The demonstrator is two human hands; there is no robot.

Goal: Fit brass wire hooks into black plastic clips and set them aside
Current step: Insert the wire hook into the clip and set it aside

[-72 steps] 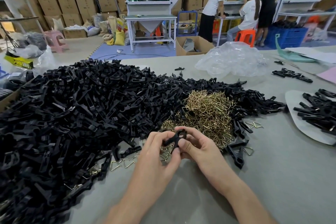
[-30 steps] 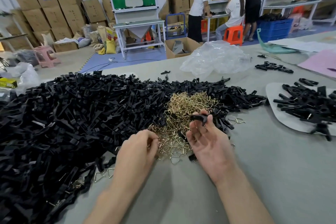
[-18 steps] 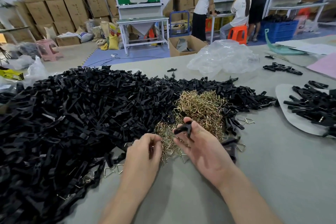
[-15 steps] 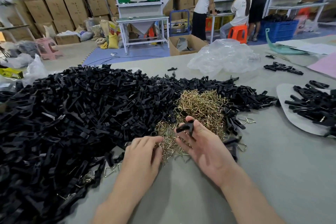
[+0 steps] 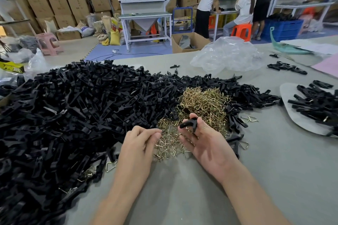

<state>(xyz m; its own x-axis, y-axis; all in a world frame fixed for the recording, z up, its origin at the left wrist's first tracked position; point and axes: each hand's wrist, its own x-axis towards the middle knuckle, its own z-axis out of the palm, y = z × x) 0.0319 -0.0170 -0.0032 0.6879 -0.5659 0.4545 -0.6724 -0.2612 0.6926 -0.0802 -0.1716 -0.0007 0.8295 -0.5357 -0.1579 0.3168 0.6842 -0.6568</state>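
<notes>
Grey counter point(image 5: 274, 179) carries a black clip heap point(image 5: 73, 115) and a brass hook pile point(image 5: 201, 104). Right hand point(image 5: 206, 144): fingers clamped on one black clip point(image 5: 188, 124). Left hand point(image 5: 139, 144): fingers bunched together at the hooks, grip undetermined.

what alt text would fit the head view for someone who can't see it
A person's right hand pinches a black plastic clip while the left hand picks at a heap of brass wire hooks on a grey table. A large pile of black clips spreads to the left.
</notes>
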